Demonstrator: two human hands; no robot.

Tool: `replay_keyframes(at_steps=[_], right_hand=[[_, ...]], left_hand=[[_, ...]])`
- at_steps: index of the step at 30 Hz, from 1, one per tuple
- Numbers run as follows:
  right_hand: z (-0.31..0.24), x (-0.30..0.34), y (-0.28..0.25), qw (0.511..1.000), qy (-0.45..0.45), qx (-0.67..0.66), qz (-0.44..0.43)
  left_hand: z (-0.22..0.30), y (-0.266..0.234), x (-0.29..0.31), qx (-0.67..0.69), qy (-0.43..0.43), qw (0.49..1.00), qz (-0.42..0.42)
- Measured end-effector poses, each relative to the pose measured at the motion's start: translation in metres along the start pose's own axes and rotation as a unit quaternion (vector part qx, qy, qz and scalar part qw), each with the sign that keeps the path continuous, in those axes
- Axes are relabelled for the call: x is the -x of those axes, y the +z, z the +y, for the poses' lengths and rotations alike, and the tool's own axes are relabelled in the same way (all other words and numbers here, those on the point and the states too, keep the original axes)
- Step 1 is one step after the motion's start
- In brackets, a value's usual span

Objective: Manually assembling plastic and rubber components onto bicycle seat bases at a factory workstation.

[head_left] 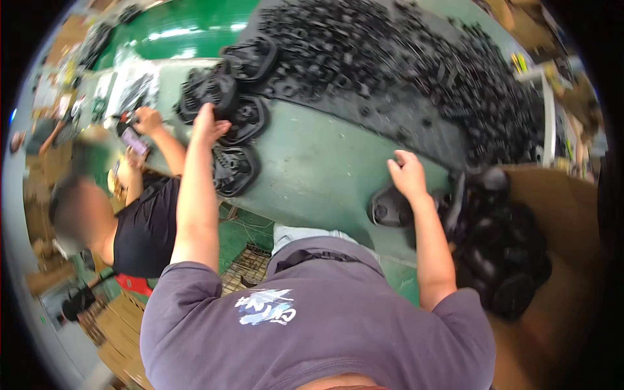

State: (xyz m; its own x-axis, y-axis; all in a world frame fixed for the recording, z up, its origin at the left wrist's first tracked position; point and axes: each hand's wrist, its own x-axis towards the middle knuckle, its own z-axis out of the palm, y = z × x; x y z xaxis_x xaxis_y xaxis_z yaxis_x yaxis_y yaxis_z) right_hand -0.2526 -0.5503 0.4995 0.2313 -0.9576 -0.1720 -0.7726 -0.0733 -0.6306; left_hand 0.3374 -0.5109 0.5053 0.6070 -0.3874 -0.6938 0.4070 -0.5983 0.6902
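My left hand [209,125] reaches out to a cluster of black moulded plastic housings. Its fingers are stretched and the thumb stands apart, by one housing [220,91] at the table's left side. Further housings lie next to it: one behind [250,60], one beside the hand [247,120], one nearer me [233,170]. My right hand [407,174] hovers over the table on the right, fingers slightly bent and apart, with nothing visible in it. Under and left of that wrist sits another black housing [389,208], partly covered by my forearm.
A wide heap of small black parts [390,58] covers a dark mat [403,120] on the green table [312,156]. Right of me, a cardboard box [552,195] holds glossy black pieces [500,247]. A co-worker [146,227] sits close on my left, holding a tool [133,138].
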Motion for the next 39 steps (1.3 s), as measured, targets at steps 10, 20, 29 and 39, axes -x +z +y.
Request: replay_keyframes(at_steps=[10,20,29,39], right_hand=[[0.039,0.047,-0.021,0.973,0.029,0.19,-0.124],[0.012,0.023,0.041,0.998,0.012,0.0,-0.061],[0.077,0.072,-0.001,0.963,0.083,0.227,0.121],[0.011,0.111,0.064,0.938,-0.286,0.163,-0.108]], left_hand=[[0.032,-0.021,-0.03,0.012,-0.066,0.997,-0.041],[-0.034,0.057,0.06,-0.13,0.252,0.958,-0.036],[-0.206,0.163,0.169,-0.551,0.381,0.696,-0.259],[-0.192,0.127,0.124,-0.506,0.373,0.746,-0.221]])
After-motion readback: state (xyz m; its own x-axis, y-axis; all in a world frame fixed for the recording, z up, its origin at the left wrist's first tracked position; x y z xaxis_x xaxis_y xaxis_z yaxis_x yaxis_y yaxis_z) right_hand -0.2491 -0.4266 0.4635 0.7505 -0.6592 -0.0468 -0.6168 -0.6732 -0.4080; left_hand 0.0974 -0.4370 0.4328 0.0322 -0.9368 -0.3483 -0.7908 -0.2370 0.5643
